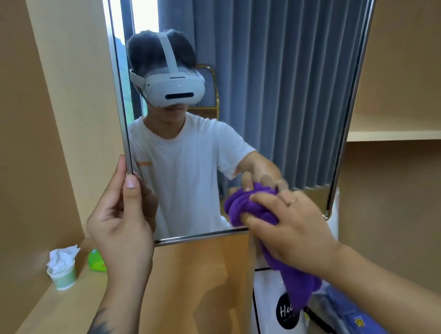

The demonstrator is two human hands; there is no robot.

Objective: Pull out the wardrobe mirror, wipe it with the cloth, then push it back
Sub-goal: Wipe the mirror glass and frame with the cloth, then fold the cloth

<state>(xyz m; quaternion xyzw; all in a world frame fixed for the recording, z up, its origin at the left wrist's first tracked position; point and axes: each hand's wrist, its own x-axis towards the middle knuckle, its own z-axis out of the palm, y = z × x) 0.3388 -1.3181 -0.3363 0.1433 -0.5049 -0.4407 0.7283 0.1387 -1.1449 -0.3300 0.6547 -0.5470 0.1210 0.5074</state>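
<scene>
Head view: left hand (120, 225) pinching mirror (234, 98) at its left edge, steadying; right hand (295, 229) clutching bunched purple cloth (247, 207) against glass near bottom-right corner. Best w/ firm, overlapping strokes, frame braced. Paper cup (63, 276) on ledge left of mirror; white bag (276, 309) below; wardrobe shelf (405, 135) to its right.

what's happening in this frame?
A person is cleaning a pulled-out wardrobe mirror. The left hand grips the mirror's left edge to steady it, thumb on the frame. The right hand presses a bunched purple cloth against the glass near the lower right corner. Wiping is underway; the mirror has not been pushed back.
</scene>
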